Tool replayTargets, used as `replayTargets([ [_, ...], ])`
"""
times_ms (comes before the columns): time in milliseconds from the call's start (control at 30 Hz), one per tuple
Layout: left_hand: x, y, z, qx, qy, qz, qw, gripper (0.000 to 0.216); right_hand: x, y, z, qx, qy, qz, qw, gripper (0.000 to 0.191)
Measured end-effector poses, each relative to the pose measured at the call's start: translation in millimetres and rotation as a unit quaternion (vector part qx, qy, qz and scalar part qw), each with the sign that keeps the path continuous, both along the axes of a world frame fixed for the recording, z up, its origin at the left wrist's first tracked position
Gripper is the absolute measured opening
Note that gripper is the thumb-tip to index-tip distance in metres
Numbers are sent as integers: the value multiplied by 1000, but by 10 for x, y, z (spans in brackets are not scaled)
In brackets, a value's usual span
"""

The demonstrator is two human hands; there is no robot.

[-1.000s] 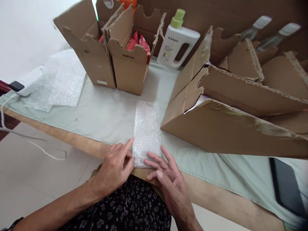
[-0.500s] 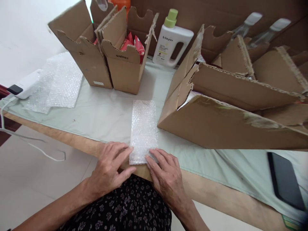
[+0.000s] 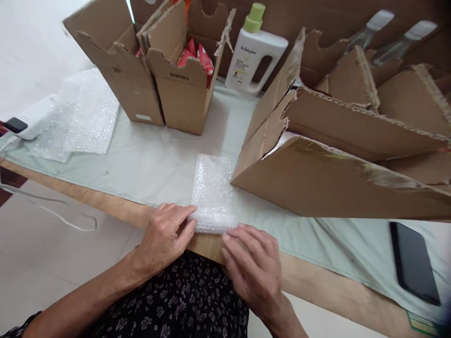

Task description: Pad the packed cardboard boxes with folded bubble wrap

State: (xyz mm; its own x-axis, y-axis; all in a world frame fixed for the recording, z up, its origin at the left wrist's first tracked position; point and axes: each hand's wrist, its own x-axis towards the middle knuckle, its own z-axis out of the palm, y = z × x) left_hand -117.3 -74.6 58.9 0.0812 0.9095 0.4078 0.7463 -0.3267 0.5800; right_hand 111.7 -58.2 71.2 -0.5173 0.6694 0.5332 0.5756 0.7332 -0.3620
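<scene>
A narrow strip of bubble wrap (image 3: pixel 212 188) lies on the pale green cloth (image 3: pixel 151 164) at the table's near edge, its near end rolled up into a small fold. My left hand (image 3: pixel 162 239) presses the left end of that roll with its fingertips. On the roll's right end rests my right hand (image 3: pixel 252 267), fingers curled and touching the wrap.
Two open cardboard boxes (image 3: pixel 158 80) with red packets stand at the back left. A white bottle with a green cap (image 3: pixel 255 51) is behind them. Large cardboard boxes (image 3: pixel 338 155) fill the right. Loose bubble wrap sheets (image 3: pixel 79 115) lie left. A black phone (image 3: pixel 412 263) lies right.
The near end of the bubble wrap has been rolled over away from me, so the strip looks shorter. Both hands shifted slightly forward with the roll.
</scene>
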Motion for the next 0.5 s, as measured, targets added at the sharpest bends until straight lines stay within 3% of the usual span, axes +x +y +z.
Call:
replayTargets([
  [167, -42, 26, -10, 13, 54, 24, 998, 23, -95, 134, -91, -22, -103, 17, 994, 27],
  [267, -83, -42, 53, 40, 57, -13, 997, 33, -123, 223, -42, -50, -77, 28, 995, 28],
  [367, -102, -100, 100, 35, 29, -85, 995, 35, -101, 242, 53, -130, -35, 50, 990, 25],
  [433, -96, -83, 108, 9, 1, -93, 996, 32, -70, 230, 81, -177, -15, 48, 983, 23],
  [500, -80, -8, 103, -14, -5, -79, 997, 25, -37, 212, 68, -164, -8, 10, 986, 25],
])
